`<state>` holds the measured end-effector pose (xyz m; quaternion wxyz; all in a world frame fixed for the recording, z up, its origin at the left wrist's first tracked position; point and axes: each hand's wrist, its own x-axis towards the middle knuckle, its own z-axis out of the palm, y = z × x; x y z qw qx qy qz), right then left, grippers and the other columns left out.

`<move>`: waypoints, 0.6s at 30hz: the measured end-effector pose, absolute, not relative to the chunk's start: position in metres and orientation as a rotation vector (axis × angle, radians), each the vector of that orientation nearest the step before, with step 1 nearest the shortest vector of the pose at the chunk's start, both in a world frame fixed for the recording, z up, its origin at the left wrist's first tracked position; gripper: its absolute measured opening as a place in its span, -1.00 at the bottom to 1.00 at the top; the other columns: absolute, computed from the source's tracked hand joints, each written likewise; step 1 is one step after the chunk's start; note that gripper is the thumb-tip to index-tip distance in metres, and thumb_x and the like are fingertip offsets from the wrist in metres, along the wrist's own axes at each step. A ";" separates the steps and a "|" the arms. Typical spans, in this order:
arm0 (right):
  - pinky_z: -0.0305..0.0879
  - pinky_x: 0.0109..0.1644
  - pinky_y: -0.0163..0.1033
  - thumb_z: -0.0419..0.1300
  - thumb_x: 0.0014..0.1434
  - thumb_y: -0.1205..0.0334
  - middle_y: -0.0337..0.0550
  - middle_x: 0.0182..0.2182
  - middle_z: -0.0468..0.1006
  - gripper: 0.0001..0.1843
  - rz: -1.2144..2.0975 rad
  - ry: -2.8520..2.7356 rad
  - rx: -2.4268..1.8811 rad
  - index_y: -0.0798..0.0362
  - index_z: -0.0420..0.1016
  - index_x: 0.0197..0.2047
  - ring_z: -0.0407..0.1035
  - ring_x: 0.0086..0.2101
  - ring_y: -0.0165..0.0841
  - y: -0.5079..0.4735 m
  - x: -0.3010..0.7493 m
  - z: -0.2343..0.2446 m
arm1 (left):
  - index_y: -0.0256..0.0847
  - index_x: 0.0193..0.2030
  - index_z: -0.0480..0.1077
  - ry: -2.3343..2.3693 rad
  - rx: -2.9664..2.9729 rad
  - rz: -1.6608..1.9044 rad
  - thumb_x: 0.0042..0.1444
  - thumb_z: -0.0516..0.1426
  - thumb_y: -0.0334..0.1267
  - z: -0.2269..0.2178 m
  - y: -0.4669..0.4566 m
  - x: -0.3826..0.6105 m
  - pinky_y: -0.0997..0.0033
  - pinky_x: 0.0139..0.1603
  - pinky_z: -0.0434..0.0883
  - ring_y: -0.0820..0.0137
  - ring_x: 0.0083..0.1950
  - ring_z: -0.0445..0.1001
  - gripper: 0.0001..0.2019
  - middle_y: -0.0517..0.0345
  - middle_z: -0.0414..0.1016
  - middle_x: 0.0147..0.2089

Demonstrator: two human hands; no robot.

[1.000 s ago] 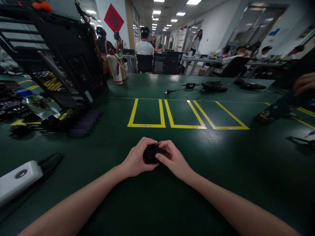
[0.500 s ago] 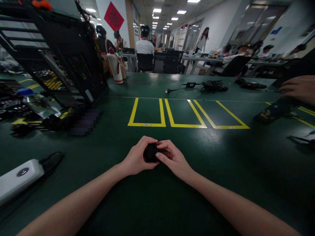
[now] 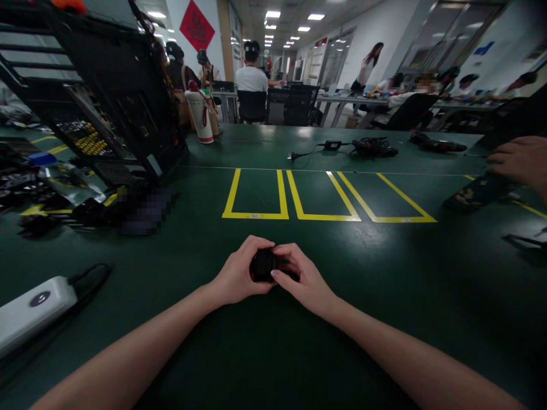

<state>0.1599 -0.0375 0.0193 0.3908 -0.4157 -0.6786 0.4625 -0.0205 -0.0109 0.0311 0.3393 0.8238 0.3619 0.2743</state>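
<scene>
The left hand (image 3: 235, 273) curves in a half-closed C around the left side of a black block (image 3: 262, 265), thumb below and fingers above, and has hold of it. The right hand (image 3: 305, 279) is partly open, a gap showing between thumb and fingers, with their tips on the block's right side. The block sits between the two palms, toward the near edge of the worktop (image 3: 265, 353); whether it rests there or is held just above, I cannot tell.

Beyond the hands, toward the far edge, yellow tape (image 3: 258, 216) marks three spots side by side. Past them, near the far edge, lie a coiled cable (image 3: 372, 147) with a plug and, further right, another black bundle (image 3: 440, 143).

On the left side of the worktop is a white box (image 3: 25, 314) with a round button and a lead. Behind it are a clear bottle (image 3: 70, 185) with a blue cap and a large black case (image 3: 145, 122); a cup (image 3: 199, 117) stands by the far edge. On the right side, a co-worker's hand (image 3: 519, 162) is at a dark patterned thing (image 3: 472, 193).
</scene>
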 end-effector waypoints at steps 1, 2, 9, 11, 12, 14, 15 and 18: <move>0.33 0.00 -0.12 0.13 0.10 0.31 -0.17 -0.12 0.30 -0.76 1.147 -1.725 -1.044 -0.04 0.27 -0.13 0.30 -0.08 -0.34 -0.038 0.160 0.018 | -0.05 0.04 0.12 0.939 2.151 0.732 -0.11 0.22 -0.33 0.031 -0.011 -0.020 0.20 -0.06 0.38 0.26 0.00 0.31 -0.45 0.11 0.22 -0.01; 0.33 0.00 -0.11 0.13 0.09 0.31 -0.17 -0.11 0.29 -0.77 1.122 -1.723 -1.037 -0.04 0.28 -0.14 0.30 -0.08 -0.34 -0.037 0.160 0.017 | -0.05 0.03 0.12 0.936 2.158 0.750 -0.11 0.23 -0.32 0.030 -0.011 -0.020 0.20 -0.06 0.38 0.26 0.00 0.31 -0.45 0.11 0.22 -0.01; 0.34 -0.01 -0.08 0.15 0.09 0.26 -0.16 -0.13 0.33 -0.71 1.146 -1.676 -1.116 -0.02 0.24 -0.10 0.32 -0.10 -0.32 -0.035 0.158 0.014 | -0.03 0.02 0.11 0.949 2.154 0.714 -0.11 0.22 -0.33 0.032 -0.011 -0.020 0.14 -0.07 0.38 0.24 0.01 0.30 -0.45 0.12 0.21 -0.01; 0.33 -0.01 -0.07 0.13 0.11 0.24 -0.13 -0.13 0.34 -0.70 1.136 -1.706 -1.138 -0.01 0.23 -0.07 0.32 -0.10 -0.31 -0.035 0.159 0.015 | -0.02 0.03 0.11 0.953 2.146 0.705 -0.10 0.22 -0.34 0.033 -0.011 -0.020 0.14 -0.06 0.39 0.23 0.01 0.30 -0.45 0.12 0.20 0.00; 0.33 -0.01 -0.07 0.12 0.12 0.24 -0.13 -0.13 0.34 -0.72 1.121 -1.730 -1.138 -0.01 0.24 -0.07 0.31 -0.11 -0.31 -0.035 0.159 0.016 | -0.02 0.03 0.10 0.953 2.143 0.700 -0.10 0.22 -0.34 0.034 -0.011 -0.020 0.14 -0.07 0.39 0.23 0.01 0.30 -0.45 0.12 0.20 0.00; 0.33 -0.01 -0.08 0.11 0.12 0.25 -0.14 -0.15 0.33 -0.75 1.093 -1.776 -1.115 0.00 0.27 -0.09 0.31 -0.12 -0.31 -0.035 0.159 0.018 | -0.02 0.03 0.10 0.951 2.141 0.691 -0.09 0.22 -0.34 0.033 -0.012 -0.021 0.15 -0.07 0.40 0.24 0.01 0.30 -0.45 0.12 0.19 0.00; 0.33 -0.02 -0.08 0.11 0.12 0.26 -0.15 -0.16 0.33 -0.76 1.084 -1.786 -1.097 -0.01 0.27 -0.11 0.31 -0.13 -0.32 -0.035 0.160 0.018 | -0.02 0.04 0.10 0.947 2.144 0.689 -0.09 0.22 -0.34 0.033 -0.012 -0.021 0.16 -0.08 0.40 0.24 0.00 0.30 -0.45 0.12 0.19 0.00; 0.33 -0.01 -0.09 0.12 0.10 0.31 -0.16 -0.13 0.30 -0.77 1.055 -1.797 -1.055 -0.03 0.28 -0.13 0.30 -0.11 -0.32 -0.036 0.160 0.018 | -0.04 0.03 0.10 0.940 2.158 0.712 -0.09 0.22 -0.34 0.032 -0.011 -0.020 0.20 -0.08 0.40 0.26 -0.01 0.31 -0.45 0.12 0.19 -0.01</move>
